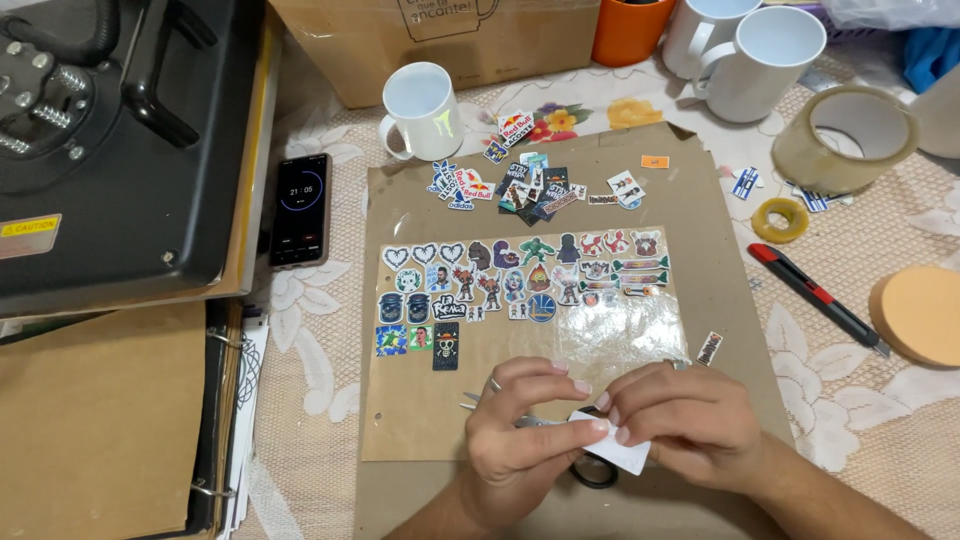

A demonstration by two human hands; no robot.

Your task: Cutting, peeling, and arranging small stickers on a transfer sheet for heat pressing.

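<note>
Small white paper piece [615, 450], lower centre of frame, pinched between left hand [520, 445] and right hand [690, 425]; scissors [590, 468] beneath. Clear sheet [620, 335], mid-frame: left and upper areas filled with stickers, lower right bare. Loose cutouts [530, 185] above remain unplaced.

Three white mugs [422, 110]; two tape rolls [845, 138]; one phone [300, 209]; one utility knife [818, 298]; one orange cup [627, 28].

Left hand [520, 435] and right hand [680, 420] side by side just below clear sheet [620, 330], fingers curled, fingertips pinched together, wrists angled inward.
</note>
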